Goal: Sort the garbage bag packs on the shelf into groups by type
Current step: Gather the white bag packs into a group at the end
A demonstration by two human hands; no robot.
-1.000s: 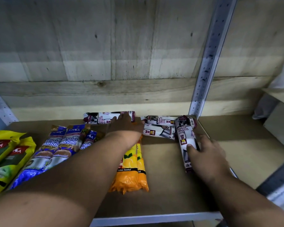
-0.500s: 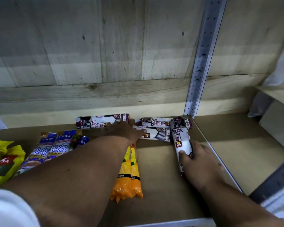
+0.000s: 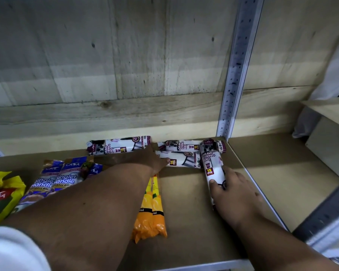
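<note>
Wooden shelf (image 3: 184, 222) holds all packs, w/ white draw-string packs at back: one left (image 3: 118, 147), two stacked sideways (image 3: 181, 153) by the metal upright (image 3: 237, 69). I see left hand (image 3: 155, 160) reaching, fingertip touching the lower one, grip hidden so can't tell. Right hand (image 3: 233, 194) has fingers curled round a 4th draw-string pack (image 3: 212, 165) lying front-to-back. Orange packs (image 3: 152, 212) mid-shelf, blue singlet-handle packs (image 3: 57, 180) and yellow packs (image 3: 2, 196) at left.
</note>
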